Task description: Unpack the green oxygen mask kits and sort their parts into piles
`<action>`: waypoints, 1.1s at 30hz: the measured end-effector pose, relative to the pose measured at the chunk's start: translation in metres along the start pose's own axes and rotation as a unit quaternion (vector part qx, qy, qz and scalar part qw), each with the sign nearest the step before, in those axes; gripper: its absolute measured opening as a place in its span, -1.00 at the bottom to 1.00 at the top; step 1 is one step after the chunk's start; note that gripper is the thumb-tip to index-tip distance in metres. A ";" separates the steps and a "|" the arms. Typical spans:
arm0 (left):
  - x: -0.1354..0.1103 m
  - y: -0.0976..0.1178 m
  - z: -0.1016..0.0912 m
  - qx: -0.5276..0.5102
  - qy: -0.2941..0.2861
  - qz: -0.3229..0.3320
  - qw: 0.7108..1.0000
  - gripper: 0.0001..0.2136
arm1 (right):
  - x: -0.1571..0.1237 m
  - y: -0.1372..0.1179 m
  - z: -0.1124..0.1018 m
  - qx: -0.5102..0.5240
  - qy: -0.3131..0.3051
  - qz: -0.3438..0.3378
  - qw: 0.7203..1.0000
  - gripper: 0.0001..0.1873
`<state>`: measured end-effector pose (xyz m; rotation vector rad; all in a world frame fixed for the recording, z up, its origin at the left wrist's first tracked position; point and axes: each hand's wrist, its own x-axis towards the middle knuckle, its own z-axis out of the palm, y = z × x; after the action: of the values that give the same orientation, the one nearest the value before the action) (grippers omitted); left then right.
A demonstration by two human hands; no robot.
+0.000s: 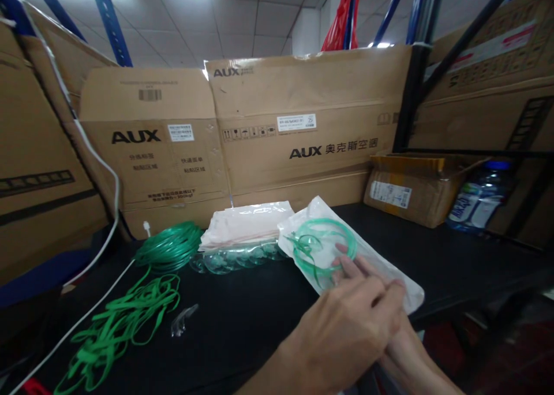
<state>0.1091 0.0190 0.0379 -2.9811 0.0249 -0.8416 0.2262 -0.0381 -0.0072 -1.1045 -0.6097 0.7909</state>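
My left hand (pixel 346 320) is closed at the near edge of a white and clear plastic pouch (pixel 385 268). Coiled green tubing (pixel 352 239) and a green elastic strap (pixel 305 242) show through its clear face. Partly behind my left hand, my right hand (pixel 396 314) also grips the pouch. Some fingertips lie over or behind the clear film; I cannot tell which. Left of the pouch, a stack of white packets (pixel 246 224) lies behind a row of clear domed plastic pieces (pixel 242 259).
Green tubing coils (pixel 171 248), tangled green elastic straps (pixel 125 320) and small clear plastic pieces (pixel 184 320) lie on the black tabletop (pixel 242 325). A white cable (pixel 104 164) hangs left. Cardboard panels (pixel 259 175) stand behind; a small box (pixel 411 198) and bottle (pixel 478 198) stand right.
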 end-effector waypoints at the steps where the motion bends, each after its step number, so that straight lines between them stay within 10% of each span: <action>1: 0.006 0.003 0.000 -0.002 0.006 0.003 1.000 -0.69 | 0.002 -0.002 -0.010 -0.005 0.015 -0.006 1.000 -0.69; 12: 0.006 0.019 0.018 -0.042 0.029 0.011 0.999 -0.76 | 0.109 -0.044 -0.053 0.020 0.145 -0.050 0.988 -0.86; 17: -0.036 -0.001 0.017 -0.076 -0.012 -0.092 0.993 -0.83 | 0.087 -0.042 -0.096 -0.042 0.143 0.026 0.989 -0.81; 23: -0.069 -0.020 0.002 -0.148 0.002 -0.187 0.971 -0.79 | 0.054 -0.085 -0.138 -0.407 0.203 -0.185 0.871 -0.85; 26: -0.071 -0.026 0.000 -0.156 -0.015 -0.208 0.965 -0.78 | 0.089 -0.094 -0.120 -0.513 0.167 -0.267 0.798 -0.60; 33: -0.076 -0.036 0.002 -0.130 -0.043 -0.204 0.969 -0.77 | 0.195 -0.024 -0.078 -0.629 0.027 -0.234 0.741 -0.32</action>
<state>0.0456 0.0571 -0.0017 -3.3264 -0.5390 -0.7908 0.4073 0.0719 -0.0020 -2.0486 -1.3924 -0.2459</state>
